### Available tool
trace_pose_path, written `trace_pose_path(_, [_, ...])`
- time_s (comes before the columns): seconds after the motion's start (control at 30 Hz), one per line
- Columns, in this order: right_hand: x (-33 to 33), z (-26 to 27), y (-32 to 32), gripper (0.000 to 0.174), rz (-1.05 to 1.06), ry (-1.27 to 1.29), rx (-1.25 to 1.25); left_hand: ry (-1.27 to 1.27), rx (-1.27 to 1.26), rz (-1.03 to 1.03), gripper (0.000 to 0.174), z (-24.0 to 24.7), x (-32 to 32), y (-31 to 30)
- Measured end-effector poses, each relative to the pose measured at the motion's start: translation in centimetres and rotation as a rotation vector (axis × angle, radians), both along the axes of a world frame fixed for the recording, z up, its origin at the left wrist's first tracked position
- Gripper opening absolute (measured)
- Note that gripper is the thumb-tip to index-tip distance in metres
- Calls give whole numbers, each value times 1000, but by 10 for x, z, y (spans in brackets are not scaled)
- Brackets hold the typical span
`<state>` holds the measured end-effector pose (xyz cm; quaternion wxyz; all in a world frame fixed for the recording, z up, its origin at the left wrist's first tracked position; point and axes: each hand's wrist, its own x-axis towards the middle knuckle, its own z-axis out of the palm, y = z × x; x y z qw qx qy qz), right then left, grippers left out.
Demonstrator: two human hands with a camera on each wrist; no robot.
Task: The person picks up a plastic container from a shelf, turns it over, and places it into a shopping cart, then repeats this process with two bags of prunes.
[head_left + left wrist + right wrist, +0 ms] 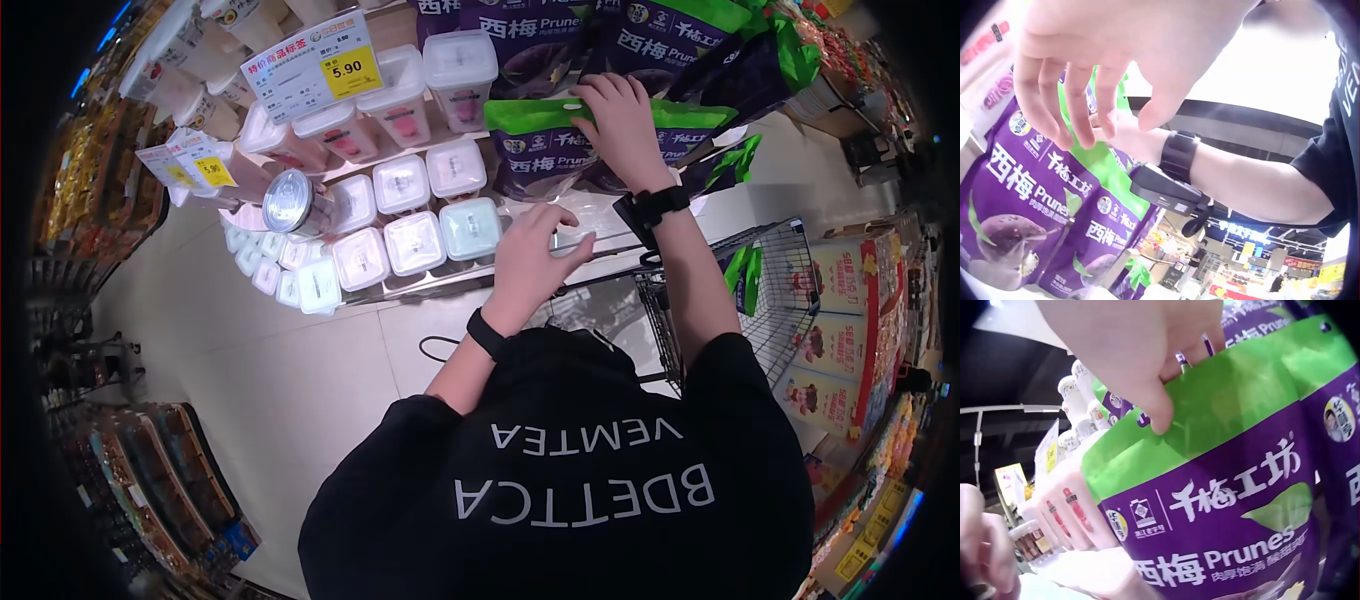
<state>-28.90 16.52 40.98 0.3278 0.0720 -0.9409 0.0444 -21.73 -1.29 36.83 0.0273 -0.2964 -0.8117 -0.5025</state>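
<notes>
Where the right hand (616,130) pinches, glossy purple pouch (533,150), square plastic lids (402,184)

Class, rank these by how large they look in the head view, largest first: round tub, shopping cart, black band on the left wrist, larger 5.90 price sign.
1. Shopping cart
2. Larger price sign
3. Round tub
4. Black band
</notes>
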Motion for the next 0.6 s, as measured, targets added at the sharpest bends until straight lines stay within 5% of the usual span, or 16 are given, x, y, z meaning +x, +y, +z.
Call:
trace_pose_path(0.03, [-4, -3, 7, 14, 41, -187, 4, -6, -24, 92, 22, 0, -5, -1])
trace_pose_path(0.17, [1, 5, 9, 8, 190, -255, -183, -109, 101, 212, 23, 5, -17, -10])
trace_pose_path(0.23, [13, 22, 7, 8, 220, -232, -185, -48, 240, 392, 32, 8, -19, -14])
trace_pose_path(0.37, [28, 51, 16, 8, 256, -170, -250, -65, 305, 400, 53, -3, -26, -17])
trace_pose_path(0.43, [39, 69, 17, 8, 331, -56, -227, -102, 279, 344, 64, -3, -30, -16])
trace_pose_path(0.5, [48, 88, 21, 8, 337, -37, -220, -251, 193, 52, 70, -3, -34, -15])
trace_pose_path(0.6, [64, 114, 27, 5, 462, 10, -256, -322, 210, -64, 65, -2, -29, -9])
